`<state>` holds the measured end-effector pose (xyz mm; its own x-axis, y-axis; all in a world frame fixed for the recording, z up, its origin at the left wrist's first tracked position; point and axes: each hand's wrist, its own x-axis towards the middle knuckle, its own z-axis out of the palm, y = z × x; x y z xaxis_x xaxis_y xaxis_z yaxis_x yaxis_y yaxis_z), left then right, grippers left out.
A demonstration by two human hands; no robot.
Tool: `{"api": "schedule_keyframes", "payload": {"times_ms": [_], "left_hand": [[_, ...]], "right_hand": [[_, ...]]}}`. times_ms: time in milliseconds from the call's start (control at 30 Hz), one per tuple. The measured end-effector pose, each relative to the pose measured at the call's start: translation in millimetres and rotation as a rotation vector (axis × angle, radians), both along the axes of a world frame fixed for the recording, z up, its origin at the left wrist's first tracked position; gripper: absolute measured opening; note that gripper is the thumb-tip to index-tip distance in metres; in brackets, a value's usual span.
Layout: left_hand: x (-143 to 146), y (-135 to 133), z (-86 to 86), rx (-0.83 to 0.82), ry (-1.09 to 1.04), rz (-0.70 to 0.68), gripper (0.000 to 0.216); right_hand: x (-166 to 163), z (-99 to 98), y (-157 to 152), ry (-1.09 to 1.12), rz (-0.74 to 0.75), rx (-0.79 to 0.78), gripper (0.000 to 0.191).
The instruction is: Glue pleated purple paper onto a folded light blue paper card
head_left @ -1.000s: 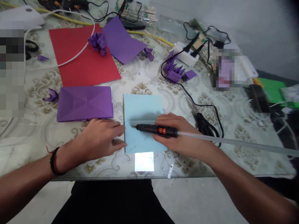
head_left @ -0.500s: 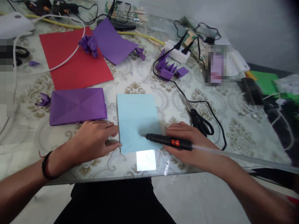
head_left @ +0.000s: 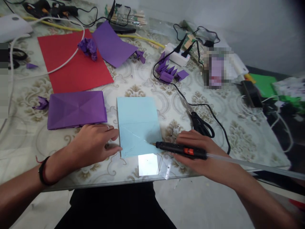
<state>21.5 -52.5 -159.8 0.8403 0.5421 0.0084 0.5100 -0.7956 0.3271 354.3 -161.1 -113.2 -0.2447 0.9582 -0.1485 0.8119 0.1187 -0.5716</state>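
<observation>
A light blue sheet of paper (head_left: 137, 111) with a crease across it lies flat in front of me. Thin shiny glue lines run slantwise over its lower half. My right hand (head_left: 194, 149) is wrapped round a black glue gun (head_left: 170, 148) with a red switch and a long clear glue stick (head_left: 238, 159) out of its back. The nozzle points left, at or just above the paper's lower right part. My left hand (head_left: 95, 140) rests by the paper's left edge, thumb and fingers apart, the thumb tip touching the lower left edge.
A folded purple paper piece (head_left: 77, 109) lies left, below red paper (head_left: 71, 63) and a purple sheet (head_left: 114, 44). Black scissors (head_left: 201, 124) and a black cable (head_left: 209, 106) lie right. Beyond are folded purple pieces (head_left: 166, 71) and a white power strip (head_left: 177, 54).
My right hand has drawn the glue gun to the right and slightly down across the blue paper. My left hand stays by the left edge; the whole view has shifted slightly.
</observation>
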Motion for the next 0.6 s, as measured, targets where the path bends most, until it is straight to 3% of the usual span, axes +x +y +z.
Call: {"api": "schedule_keyframes", "payload": {"times_ms": [200, 600], "left_hand": [[-0.3, 0.0, -1.2, -0.005, 0.012, -0.001, 0.025], [-0.4, -1.1, -3.1, -0.001, -0.001, -0.001, 0.026]], "right_hand": [[-15.1, -2.9, 10.1, 0.051, 0.013, 0.082, 0.025], [-44.5, -14.5, 40.4, 0.054, 0.039, 0.037, 0.021]]}}
